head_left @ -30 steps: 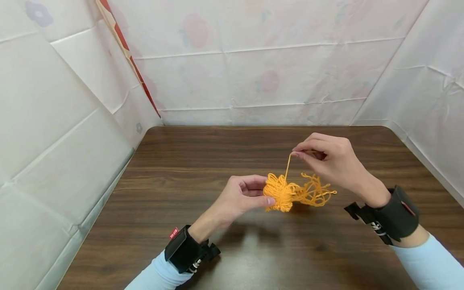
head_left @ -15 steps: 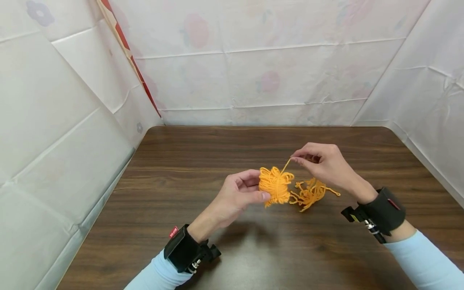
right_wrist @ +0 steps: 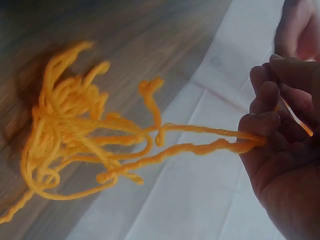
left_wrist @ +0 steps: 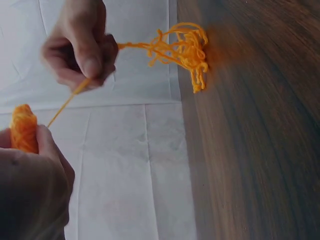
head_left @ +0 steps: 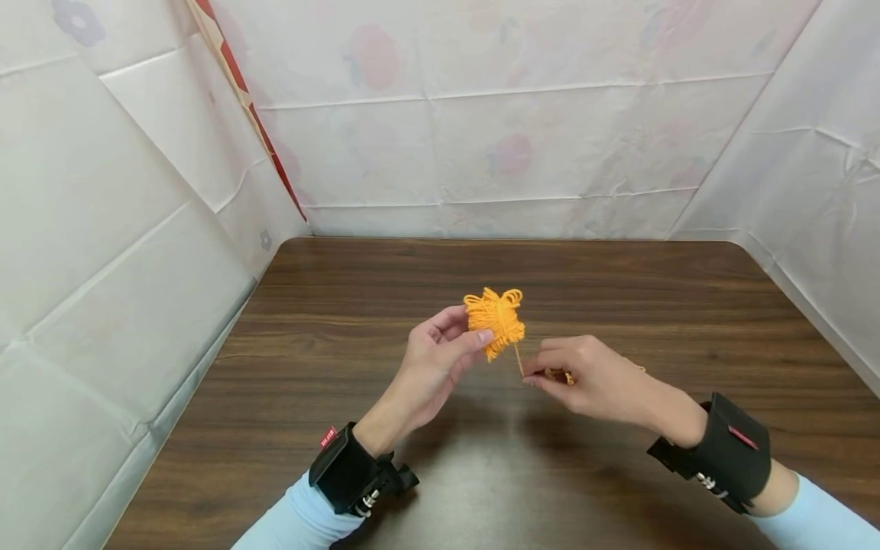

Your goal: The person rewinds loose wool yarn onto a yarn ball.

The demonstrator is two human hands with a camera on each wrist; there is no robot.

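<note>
1. Dark wood-grain table (head_left: 385,290), walled on three sides by creased white sheeting (head_left: 522,153), is the setting for both hands.
2. Held above the middle of the table, the left hand (head_left: 433,367) pinches a small wound bundle of orange yarn (head_left: 495,317) between thumb and curled fingers; the thumb tip presses on the bundle's front.
3. Just right of and below the bundle, the right hand (head_left: 591,378) has its fingers curled together and pinches a single orange strand (head_left: 519,357) that runs taut up to the bundle's underside.
4. In the left wrist view the strand (left_wrist: 65,105) stretches straight from the bundle (left_wrist: 22,127) to the right hand (left_wrist: 80,45).
5. Beyond the right hand's grip, the yarn trails on into a loose tangle of orange loops (right_wrist: 75,130), which lies on the table right of the bundle; in the head view the right hand hides most of it.
6. Black wrist straps (head_left: 351,473) sit over pale blue sleeves (head_left: 296,523) on both arms, nearer the viewer than the bundle.
</note>
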